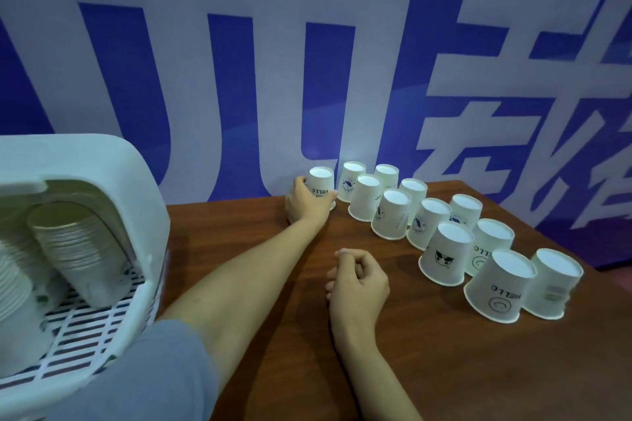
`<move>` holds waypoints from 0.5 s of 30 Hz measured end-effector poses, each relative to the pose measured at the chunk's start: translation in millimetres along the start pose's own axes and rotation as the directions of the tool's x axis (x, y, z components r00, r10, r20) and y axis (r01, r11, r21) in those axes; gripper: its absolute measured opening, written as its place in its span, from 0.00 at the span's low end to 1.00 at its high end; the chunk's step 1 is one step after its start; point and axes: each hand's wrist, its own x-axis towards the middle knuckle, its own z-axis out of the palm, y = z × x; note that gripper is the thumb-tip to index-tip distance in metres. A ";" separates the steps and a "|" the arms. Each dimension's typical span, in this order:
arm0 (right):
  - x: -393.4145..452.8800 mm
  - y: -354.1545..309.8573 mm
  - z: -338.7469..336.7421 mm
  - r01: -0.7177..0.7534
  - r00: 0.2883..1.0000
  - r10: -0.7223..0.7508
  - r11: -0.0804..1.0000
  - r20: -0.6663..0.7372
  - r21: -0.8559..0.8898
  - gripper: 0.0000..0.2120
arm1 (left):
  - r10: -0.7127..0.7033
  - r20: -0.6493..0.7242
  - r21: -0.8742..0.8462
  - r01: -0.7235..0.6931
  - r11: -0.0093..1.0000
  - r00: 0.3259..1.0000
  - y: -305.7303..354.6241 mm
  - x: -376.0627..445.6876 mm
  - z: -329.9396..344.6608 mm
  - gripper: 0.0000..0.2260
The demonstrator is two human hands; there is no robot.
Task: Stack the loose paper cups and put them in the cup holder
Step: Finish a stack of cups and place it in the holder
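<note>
Several white paper cups (444, 253) stand upside down in a loose double row across the brown table (280, 284), from the back middle to the right. My left hand (304, 203) reaches to the far end and wraps around the leftmost cup (321, 178), which reads HELLO upside down. My right hand (357, 278) rests on the table near the middle, fingers curled loosely, holding nothing. The white cup holder (102, 161) stands at the left with stacks of cups (71, 243) lying inside on a slotted floor.
A blue and white banner wall (239, 79) rises right behind the table's back edge. The table's right edge runs diagonally past the nearest cups (550, 284). Bare tabletop lies between my arms and in front of the row.
</note>
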 end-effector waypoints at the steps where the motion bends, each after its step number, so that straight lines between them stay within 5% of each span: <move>1: 0.6 0.4 -0.3 0.007 1.000 -0.007 1.000 -0.006 0.001 0.11 | -0.006 -0.021 -0.027 0.006 1.000 1.000 -0.8 -10.7 -5.5 0.33; 7: 11.1 1.5 -10.9 0.092 0.986 -0.090 0.996 -0.141 0.011 0.09 | 0.066 -0.004 -0.146 -0.066 0.987 0.998 -9.2 -94.7 -74.4 0.28; 10: 23.5 -13.6 -28.7 0.235 0.946 -0.264 0.958 -0.187 -0.165 0.08 | 0.153 0.087 -0.114 -0.143 0.983 0.984 -15.8 -143.7 -121.7 0.31; 13: 37.5 -30.9 -51.9 0.412 0.838 -0.535 0.751 -0.109 -0.516 0.07 | 0.227 0.212 -0.101 -0.210 0.973 0.951 -27.6 -185.6 -164.4 0.30; 15: 49.3 -34.2 -63.0 0.361 0.808 -0.589 0.495 0.000 -0.790 0.19 | 0.255 0.269 -0.089 -0.240 0.967 0.929 -36.8 -201.2 -178.3 0.27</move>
